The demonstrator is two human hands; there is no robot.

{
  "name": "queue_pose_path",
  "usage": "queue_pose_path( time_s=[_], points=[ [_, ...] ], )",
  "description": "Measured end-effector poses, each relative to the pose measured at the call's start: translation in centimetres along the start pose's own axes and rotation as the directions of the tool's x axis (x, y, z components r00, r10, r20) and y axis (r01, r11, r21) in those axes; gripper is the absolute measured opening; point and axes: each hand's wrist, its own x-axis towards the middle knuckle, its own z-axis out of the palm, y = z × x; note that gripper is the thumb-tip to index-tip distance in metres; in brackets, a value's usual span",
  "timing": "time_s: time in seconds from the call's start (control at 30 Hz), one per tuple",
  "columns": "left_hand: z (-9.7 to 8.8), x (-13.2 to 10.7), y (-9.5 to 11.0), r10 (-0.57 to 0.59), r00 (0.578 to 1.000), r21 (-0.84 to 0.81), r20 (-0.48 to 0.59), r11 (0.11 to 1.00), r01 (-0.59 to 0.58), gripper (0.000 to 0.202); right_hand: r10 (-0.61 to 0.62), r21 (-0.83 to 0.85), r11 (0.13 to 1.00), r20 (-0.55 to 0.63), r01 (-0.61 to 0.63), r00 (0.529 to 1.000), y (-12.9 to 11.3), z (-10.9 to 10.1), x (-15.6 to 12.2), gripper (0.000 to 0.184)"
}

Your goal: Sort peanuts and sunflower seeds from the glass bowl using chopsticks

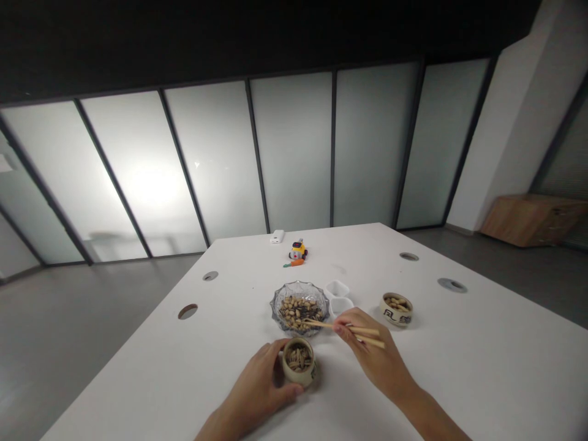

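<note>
My left hand (263,387) is wrapped round a small ceramic cup (307,381) that holds striped sunflower seeds (298,358). In my right hand (370,349) is a pair of wooden chopsticks (367,331), pointing left. Their tips reach into a clear glass bowl (277,293) with a scalloped rim. Pistachios (294,306) and darker seeds lie mixed in that bowl. Whether the tips pinch a seed is too small to tell. Right of my right hand stands a second ceramic cup (395,314) with dark writing, holding what look like peanuts (397,302).
Two white plastic tubs (337,289) stand just right of the glass bowl. Farther back on the white table (220,343) are an orange toy carrot (294,263), a yellow toy truck (298,250) and a white box-shaped device (277,236). Several round cable holes (188,311) pierce the tabletop.
</note>
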Motion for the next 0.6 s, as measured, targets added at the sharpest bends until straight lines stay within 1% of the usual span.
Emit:
queue_pose_path(
  time_s=[0.13, 0.23, 0.43, 0.6],
  points=[
    [-0.06, -0.01, -0.03, -0.014, 1.0, 0.004, 0.004, 1.0, 0.014, 0.07, 0.014, 0.038, 0.999, 0.04, -0.016, 0.999, 0.09, 0.29, 0.3, 0.032],
    [-0.09, -0.03, -0.07, -0.018, 1.0, 0.018, 0.0, 1.0, 0.018, 0.07, -0.001, 0.067, 0.998, 0.054, -0.003, 0.999, 0.29, 0.47, 0.32, 0.03],
    [-0.14, -0.11, 0.06, 0.003, 1.0, 0.027, -0.002, 1.0, -0.003, 0.066, -0.075, 0.104, 0.993, 0.113, 0.063, 0.991, 0.44, 0.72, 0.23, 0.024],
    [-0.16, -0.1, 0.17, 0.014, 1.0, 0.03, 0.008, 0.999, -0.014, 0.066, -0.163, 0.109, 0.983, 0.127, 0.149, 0.978, 0.85, 0.92, 0.19, 0.019]
  ],
)
